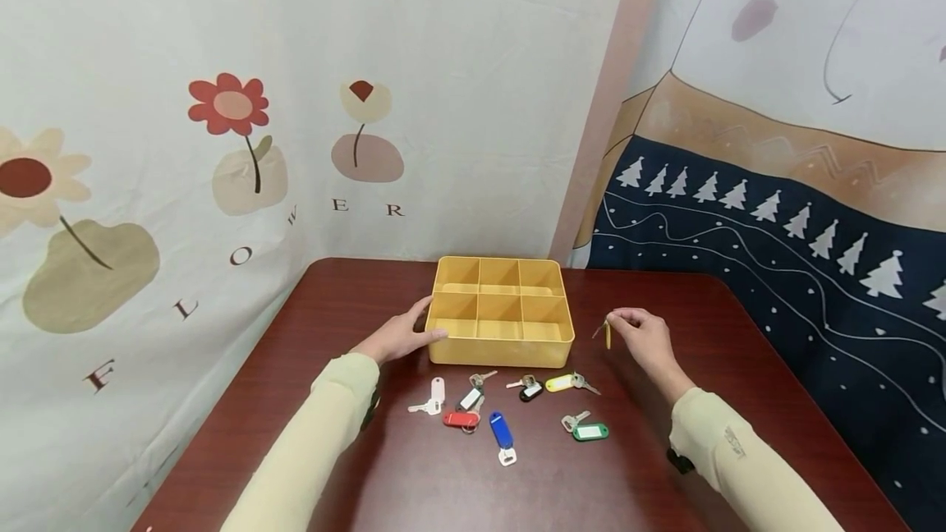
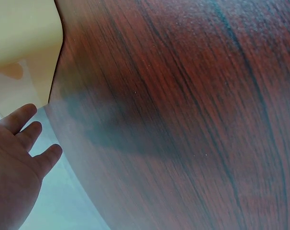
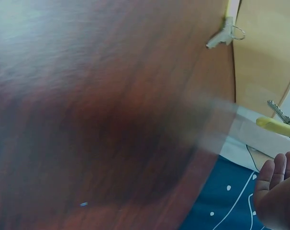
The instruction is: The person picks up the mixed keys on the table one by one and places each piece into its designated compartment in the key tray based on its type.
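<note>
Head: the right hand pinches a yellow-tagged key beside the box; seven loose keys on the tabletop seem left (early stage, probably). Left wrist: the left hand has straight fingers beside the box. Right wrist: the pinched key is aloft.

Brightly and evenly lit in the head view, with a faint sheen on the near middle of the glossy reddish-brown wood-grain table, soft shade beside the left pale-yellow fabric sleeve, and wide-angle stretching toward the left and right edges. Dimmer and softer in the left wrist view, with pale glare across the table's near side and a smudgy shadow left of the yellow six-compartment plastic box. Hazy in the right wrist view, with whitish near-side glare, broad shadow over the table's right side, and dim shade on the bare right hand.
</note>
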The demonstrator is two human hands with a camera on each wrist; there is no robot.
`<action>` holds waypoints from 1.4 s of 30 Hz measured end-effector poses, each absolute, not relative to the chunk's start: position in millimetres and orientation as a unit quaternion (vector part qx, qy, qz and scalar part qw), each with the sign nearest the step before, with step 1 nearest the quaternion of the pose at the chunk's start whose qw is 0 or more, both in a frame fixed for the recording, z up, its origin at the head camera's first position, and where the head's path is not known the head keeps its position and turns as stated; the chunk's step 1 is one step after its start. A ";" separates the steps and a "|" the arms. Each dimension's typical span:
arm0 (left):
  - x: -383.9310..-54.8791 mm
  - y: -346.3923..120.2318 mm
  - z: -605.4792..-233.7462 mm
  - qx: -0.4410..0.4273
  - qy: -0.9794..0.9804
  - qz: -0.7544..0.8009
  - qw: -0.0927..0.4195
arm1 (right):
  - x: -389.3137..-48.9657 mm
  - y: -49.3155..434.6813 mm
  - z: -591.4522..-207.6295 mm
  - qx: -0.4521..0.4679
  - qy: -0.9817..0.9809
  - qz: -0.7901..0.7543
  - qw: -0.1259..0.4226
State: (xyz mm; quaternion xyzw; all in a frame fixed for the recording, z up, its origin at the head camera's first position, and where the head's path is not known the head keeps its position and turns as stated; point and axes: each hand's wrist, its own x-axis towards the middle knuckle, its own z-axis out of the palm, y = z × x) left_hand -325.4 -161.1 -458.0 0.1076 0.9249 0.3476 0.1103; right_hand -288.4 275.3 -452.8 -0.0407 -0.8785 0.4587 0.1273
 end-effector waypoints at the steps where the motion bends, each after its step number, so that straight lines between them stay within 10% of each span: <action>1: -325.3 -161.8 -458.2 0.107 0.925 0.346 0.110 | -290.5 273.4 -451.9 -0.042 -0.878 0.459 0.129; 42: -322.3 -163.7 -456.2 0.129 0.931 0.328 0.094 | -377.4 187.6 -396.5 -0.052 -0.850 0.498 0.161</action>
